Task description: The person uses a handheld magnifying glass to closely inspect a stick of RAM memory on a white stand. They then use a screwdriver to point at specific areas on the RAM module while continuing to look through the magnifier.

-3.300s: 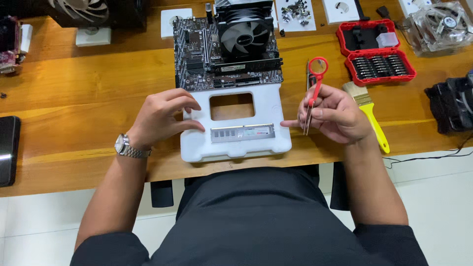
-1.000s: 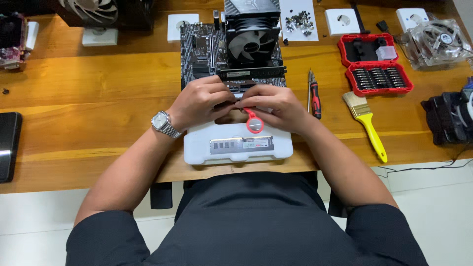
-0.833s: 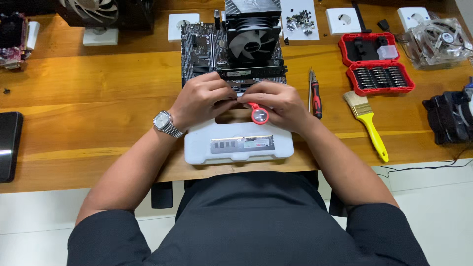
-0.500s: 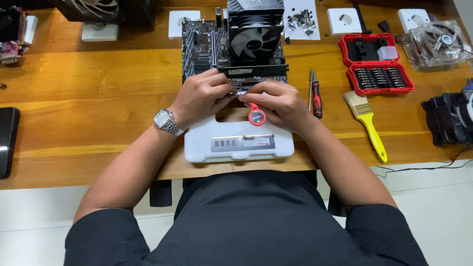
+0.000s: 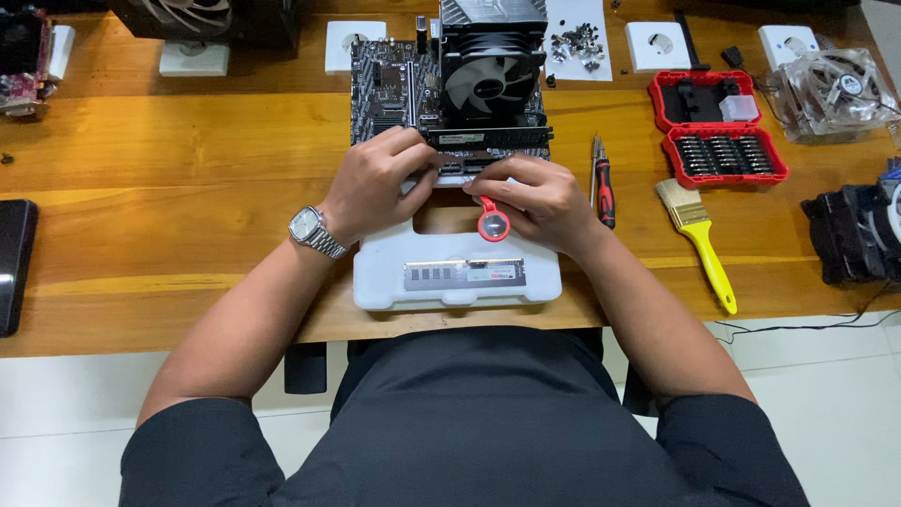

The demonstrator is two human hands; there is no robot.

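Note:
Both hands meet at the near edge of a black motherboard (image 5: 380,94) that carries a tall cooler with a fan (image 5: 488,80). My left hand (image 5: 375,183), a metal watch on its wrist, curls its fingertips onto that edge; what they pinch is hidden. My right hand (image 5: 540,202) grips a small tool with a red ring handle (image 5: 493,226), whose tip is hidden between the fingers. Just below the hands sits a white foam tray (image 5: 375,282) with a memory stick (image 5: 465,274) lying in it.
Red-and-black pliers (image 5: 603,178) and a yellow-handled brush (image 5: 699,239) lie to the right. An open red bit case (image 5: 718,127), clear fan (image 5: 831,89) and black fan (image 5: 854,235) sit farther right. A dark phone (image 5: 14,263) lies at the left edge. Screws on paper (image 5: 577,42) sit behind.
Since 3.3 s ago both hands left the foam tray and came together at the motherboard's near edge. Over the last second they hardly moved.

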